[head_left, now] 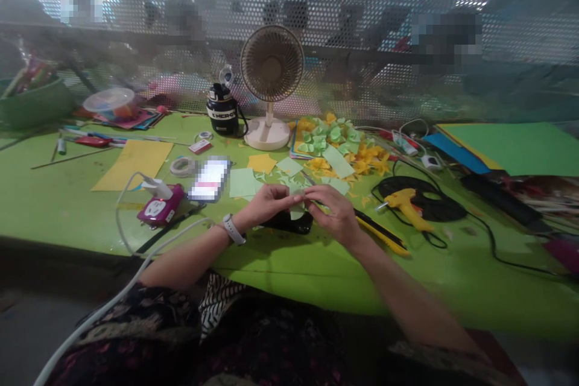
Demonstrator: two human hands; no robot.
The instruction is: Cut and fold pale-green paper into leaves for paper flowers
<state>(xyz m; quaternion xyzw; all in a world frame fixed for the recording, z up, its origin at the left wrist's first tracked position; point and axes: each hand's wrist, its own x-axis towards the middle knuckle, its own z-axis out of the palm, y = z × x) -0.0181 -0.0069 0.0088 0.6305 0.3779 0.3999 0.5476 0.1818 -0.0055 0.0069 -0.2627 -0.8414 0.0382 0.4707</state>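
Observation:
Between my fingertips is a small piece of pale green paper point(297, 212). My left hand point(272, 202) pinches it from the left, thumb and fingers close together. On the other side my right hand point(333, 211) grips its edge with bent fingers. Beneath the hands lies a black object point(289, 223), partly covered. Pale green paper squares point(244, 183) and scraps lie just beyond the hands. A yellow-and-black utility knife point(384, 234) rests by my right wrist. Behind it, green paper flowers point(332, 132) and yellow paper flowers point(368, 160) form a pile.
A white fan point(271, 66) and a dark bottle point(222, 111) stand at the back. To the left are a phone point(209, 179), a tape roll point(181, 166) and a purple power socket point(160, 205) with a cable. A yellow glue gun point(409, 208) and coloured sheets point(520, 145) lie right.

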